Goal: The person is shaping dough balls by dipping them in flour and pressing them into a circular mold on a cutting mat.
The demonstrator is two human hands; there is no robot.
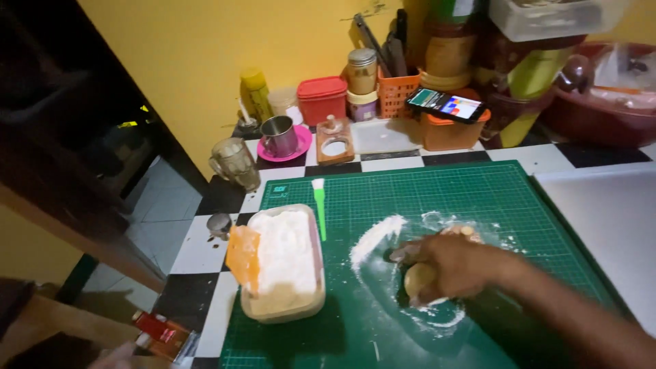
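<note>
Looking down from the head camera, I see a green mat [437, 205] with a printed grid lying on a black-and-white checkered table [205, 253], pushed against a yellow wall [205, 61]. To the left the table ends and a pale tiled floor [157, 212] shows below it. A grey sheet [608, 225] lies just beside the mat on the right.

Along the wall stand a glass mug [234, 162], a metal cup [278, 135] on a pink saucer, a red-lidded box [322, 99], jars, an orange basket [396, 92] with tools, and a phone [447, 104] resting on an orange tub.

On the mat's left part sits a clear tub [283, 263] of white flour, with an orange piece resting on its left rim. A green brush [319, 205] lies just beside the tub, its long axis running away from me, white bristles at the far end.

My right hand [454, 263] reaches in from the lower right and rests over a dough lump [418, 279] in the middle of the mat, amid smeared flour [374, 236]. The grip is curled closed over the dough, fingers pointing left. The lump is pale, roundish, mostly covered; I cannot tell its long axis.

My left hand is out of view.
</note>
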